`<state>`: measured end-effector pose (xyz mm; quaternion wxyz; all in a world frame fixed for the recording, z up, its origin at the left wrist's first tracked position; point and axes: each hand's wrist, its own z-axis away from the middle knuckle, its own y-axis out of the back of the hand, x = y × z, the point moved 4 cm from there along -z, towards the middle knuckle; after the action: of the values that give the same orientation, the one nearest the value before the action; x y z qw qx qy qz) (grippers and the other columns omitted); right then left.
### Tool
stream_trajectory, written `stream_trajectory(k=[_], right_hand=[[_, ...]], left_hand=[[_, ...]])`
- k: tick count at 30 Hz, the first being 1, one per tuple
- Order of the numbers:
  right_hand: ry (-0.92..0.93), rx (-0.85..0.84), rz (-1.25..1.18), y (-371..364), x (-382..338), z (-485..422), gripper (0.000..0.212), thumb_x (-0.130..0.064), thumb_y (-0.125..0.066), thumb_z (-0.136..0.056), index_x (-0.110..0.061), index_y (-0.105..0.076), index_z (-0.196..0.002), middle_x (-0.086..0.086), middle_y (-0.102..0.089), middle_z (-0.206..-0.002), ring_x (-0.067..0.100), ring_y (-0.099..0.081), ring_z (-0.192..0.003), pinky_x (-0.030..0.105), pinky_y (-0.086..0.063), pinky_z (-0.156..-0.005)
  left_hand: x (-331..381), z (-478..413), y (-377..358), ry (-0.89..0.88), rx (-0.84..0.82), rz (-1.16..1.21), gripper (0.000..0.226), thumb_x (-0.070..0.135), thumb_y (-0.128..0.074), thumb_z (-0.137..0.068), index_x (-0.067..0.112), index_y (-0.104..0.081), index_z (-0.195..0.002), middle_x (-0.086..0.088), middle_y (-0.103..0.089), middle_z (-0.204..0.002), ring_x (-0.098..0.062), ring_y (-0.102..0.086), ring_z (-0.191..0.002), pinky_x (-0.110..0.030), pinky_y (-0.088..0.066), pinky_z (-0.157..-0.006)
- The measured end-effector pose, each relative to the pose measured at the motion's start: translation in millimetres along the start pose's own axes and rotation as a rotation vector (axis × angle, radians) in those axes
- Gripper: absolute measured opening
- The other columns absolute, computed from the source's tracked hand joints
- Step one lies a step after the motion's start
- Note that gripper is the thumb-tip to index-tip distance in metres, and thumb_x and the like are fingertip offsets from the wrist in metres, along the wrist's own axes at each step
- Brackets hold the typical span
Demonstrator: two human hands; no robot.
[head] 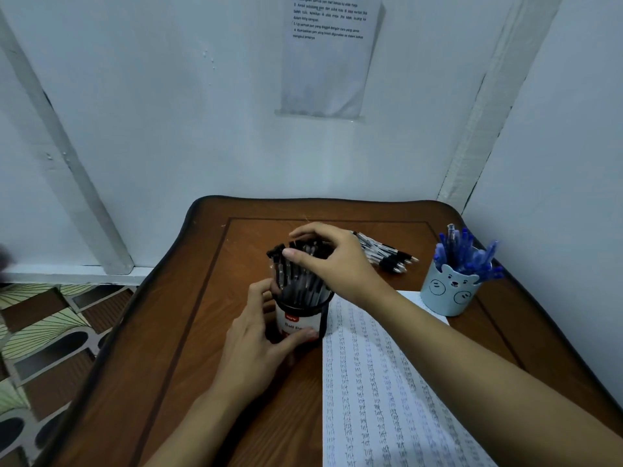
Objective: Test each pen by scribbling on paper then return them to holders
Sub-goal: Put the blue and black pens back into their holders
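Grips the black holder with left hand; curls right hand round its black pens. Second, blue holder apart; one scribbled paper.

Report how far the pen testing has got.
Done, by the look: the paper is covered in rows of scribbles, and the blue pens stand in the bear cup. In hand: the left hand grips the black holder while the right hand closes over the black pens bunched in it. Left: a loose pile of pens lies on the table behind the right hand, not yet in a holder.
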<state>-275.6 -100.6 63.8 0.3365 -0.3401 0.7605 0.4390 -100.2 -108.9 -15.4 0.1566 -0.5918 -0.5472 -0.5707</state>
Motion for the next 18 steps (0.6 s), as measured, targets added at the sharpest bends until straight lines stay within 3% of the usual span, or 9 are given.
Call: stream_trajectory(k=[2, 5, 7, 9, 11, 13, 16, 18], right_hand=[[0.119, 0.033, 0.116, -3.9, -4.5, -0.2, 0.023, -0.036, -0.076, -0.09, -0.021, -0.075, -0.107, -0.01, -0.072, -0.103, 0.005, -0.066, -0.101, 0.036, -0.055, -0.091], [0.417, -0.069, 0.471, -15.7, -14.1, 9.6, 0.031, -0.033, -0.057, -0.102, -0.019, -0.071, -0.125, -0.002, -0.068, -0.118, 0.014, -0.062, -0.111, 0.04, -0.052, -0.094], [0.394, -0.171, 0.485, -10.3, -14.9, 11.9, 0.038, -0.04, -0.051, -0.103, -0.022, -0.067, -0.133, -0.003, -0.065, -0.13, 0.012, -0.058, -0.121, 0.039, -0.05, -0.1], [0.295, -0.22, 0.317, 2.6, -12.8, 12.3, 0.042, -0.048, -0.053, -0.101, -0.023, -0.07, -0.13, -0.007, -0.064, -0.135, 0.005, -0.056, -0.125, 0.035, -0.05, -0.104], [0.248, -0.127, 0.252, 13.1, -13.3, 10.8, 0.043, -0.053, -0.057, -0.097, -0.021, -0.076, -0.118, -0.01, -0.068, -0.127, 0.002, -0.06, -0.119, 0.035, -0.053, -0.1], [0.228, -0.043, 0.412, 10.0, -20.6, 8.2, 0.051, -0.061, -0.054, -0.095, -0.019, -0.078, -0.112, -0.01, -0.07, -0.117, 0.003, -0.063, -0.108, 0.037, -0.055, -0.093], [0.179, -0.194, 0.61, -13.1, -37.2, 10.4, 0.071, -0.074, -0.038, -0.094, -0.02, -0.068, -0.127, -0.006, -0.063, -0.13, 0.009, -0.057, -0.115, 0.039, -0.05, -0.1], [0.19, -0.283, 0.604, -19.2, -40.4, 10.5, 0.069, -0.073, -0.045, -0.093, -0.026, -0.059, -0.141, -0.008, -0.054, -0.145, 0.01, -0.047, -0.132, 0.038, -0.04, -0.109]], left_hand=[[1.8, -0.1, -0.8, -0.011, 0.001, 0.006, 0.069, 0.06, -0.08, -0.068, 0.051, -0.036, -0.12, 0.025, -0.064, -0.123, 0.005, -0.063, -0.111, -0.026, -0.056, -0.092], [4.2, 2.0, -1.4, -0.031, 0.012, 0.015, 0.067, 0.055, -0.081, -0.07, 0.055, -0.035, -0.118, 0.033, -0.062, -0.12, 0.009, -0.064, -0.107, -0.012, -0.053, -0.085], [4.8, 3.3, -1.9, -0.035, 0.017, 0.025, 0.068, 0.054, -0.082, -0.07, 0.057, -0.034, -0.119, 0.032, -0.063, -0.12, 0.009, -0.064, -0.108, -0.009, -0.051, -0.085], [4.8, 4.1, -2.5, -0.038, 0.011, 0.019, 0.071, 0.055, -0.081, -0.071, 0.059, -0.032, -0.122, 0.026, -0.064, -0.124, 0.008, -0.062, -0.113, -0.011, -0.051, -0.09], [5.0, 4.9, -2.9, -0.039, 0.008, 0.014, 0.072, 0.056, -0.08, -0.071, 0.06, -0.031, -0.124, 0.022, -0.063, -0.128, 0.009, -0.061, -0.114, -0.012, -0.051, -0.094], [4.3, 5.7, -2.9, -0.036, 0.014, 0.006, 0.073, 0.056, -0.08, -0.071, 0.059, -0.031, -0.125, 0.02, -0.063, -0.13, 0.008, -0.062, -0.115, -0.015, -0.051, -0.095], [2.6, 4.9, -3.5, -0.034, 0.021, -0.019, 0.077, 0.056, -0.081, -0.071, 0.063, -0.026, -0.125, 0.02, -0.063, -0.13, 0.004, -0.063, -0.114, -0.023, -0.056, -0.094], [2.4, 4.1, -3.2, -0.035, 0.02, -0.034, 0.081, 0.06, -0.08, -0.071, 0.068, -0.021, -0.125, 0.022, -0.061, -0.129, 0.004, -0.063, -0.113, -0.024, -0.056, -0.094]])
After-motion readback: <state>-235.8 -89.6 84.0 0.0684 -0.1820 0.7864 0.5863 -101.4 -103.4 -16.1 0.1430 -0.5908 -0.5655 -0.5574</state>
